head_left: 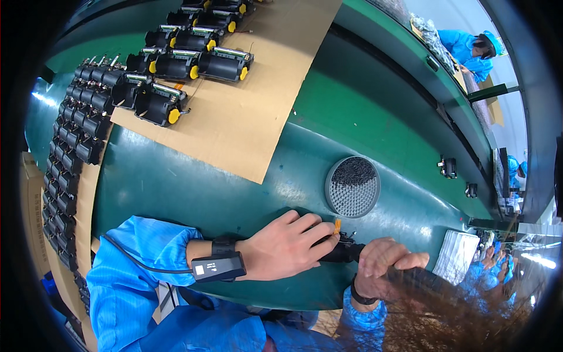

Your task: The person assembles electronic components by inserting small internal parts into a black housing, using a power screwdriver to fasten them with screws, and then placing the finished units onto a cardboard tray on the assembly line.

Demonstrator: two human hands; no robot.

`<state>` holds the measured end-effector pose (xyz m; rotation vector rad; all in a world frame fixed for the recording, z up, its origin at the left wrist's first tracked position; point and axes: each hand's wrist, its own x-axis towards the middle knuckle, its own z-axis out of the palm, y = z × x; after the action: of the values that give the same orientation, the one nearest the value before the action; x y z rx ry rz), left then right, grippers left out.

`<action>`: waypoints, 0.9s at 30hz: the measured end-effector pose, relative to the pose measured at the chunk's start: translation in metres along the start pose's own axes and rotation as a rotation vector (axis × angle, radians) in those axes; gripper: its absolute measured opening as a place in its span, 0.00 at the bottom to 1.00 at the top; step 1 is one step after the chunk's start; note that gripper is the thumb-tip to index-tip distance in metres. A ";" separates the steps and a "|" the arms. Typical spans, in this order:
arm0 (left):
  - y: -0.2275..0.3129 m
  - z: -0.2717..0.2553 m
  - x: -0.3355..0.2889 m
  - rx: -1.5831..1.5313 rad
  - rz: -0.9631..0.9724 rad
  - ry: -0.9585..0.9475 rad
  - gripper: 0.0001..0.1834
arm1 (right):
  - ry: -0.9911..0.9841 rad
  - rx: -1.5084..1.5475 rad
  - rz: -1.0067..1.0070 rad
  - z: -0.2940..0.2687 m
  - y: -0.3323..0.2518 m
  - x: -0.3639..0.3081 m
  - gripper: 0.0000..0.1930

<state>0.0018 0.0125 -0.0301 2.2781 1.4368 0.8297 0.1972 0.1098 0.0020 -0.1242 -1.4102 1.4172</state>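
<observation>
Black part: small dark plastic assembly (342, 251) with an orange ribbon tab (337, 226) standing up from it; sits just below the round grey dish (352, 186), pinched between both hands on the green bench (223, 193).
Handling: probably light and rigid in the body, like the finished black units with yellow wheels (158, 105) up-left of the dish; ribbon tab likely thin, bendable and easy to crease; small clips and wires look fragile.
Where to hold: best taken by the solid plastic body at its sides, away from the tab and any thin leads.
Left hand (287, 246): reaches in from the left of the dish, palm down, wrist nearly flat on the bench; fingers curled lightly, tips closed on the part's left end, index tip close to the tab.
Right hand (384, 264): lower right of the dish, knuckles up, fingers folded tight into a fist round the part's right end; grip surface itself hidden.
Left wrist: black strap with a small black device (218, 267) and a cord running along the blue sleeve (141, 258).
Dish contents: filled with tiny dark pieces, too small to tell.
</observation>
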 end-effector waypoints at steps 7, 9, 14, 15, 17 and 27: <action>0.002 -0.002 0.000 0.002 -0.010 -0.005 0.32 | 0.169 0.122 -0.031 -0.012 -0.016 0.031 0.42; 0.001 -0.003 0.001 -0.005 -0.001 -0.002 0.32 | 0.233 0.056 -0.081 -0.020 -0.012 0.045 0.43; -0.001 -0.001 0.001 -0.005 -0.002 -0.003 0.32 | 0.294 -0.081 -0.058 -0.031 0.022 0.060 0.46; 0.000 -0.001 0.001 -0.005 -0.001 0.004 0.32 | 0.320 -0.062 -0.044 -0.034 0.026 0.062 0.46; 0.000 -0.001 0.001 -0.005 -0.002 0.013 0.32 | 0.360 -0.017 -0.022 -0.035 0.031 0.064 0.46; -0.001 0.000 0.000 -0.010 0.001 -0.006 0.33 | 0.315 -0.045 -0.020 -0.037 0.043 0.060 0.46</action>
<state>0.0008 0.0131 -0.0308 2.2718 1.4265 0.8282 0.1738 0.1885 -0.0067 -0.3467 -1.1794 1.2861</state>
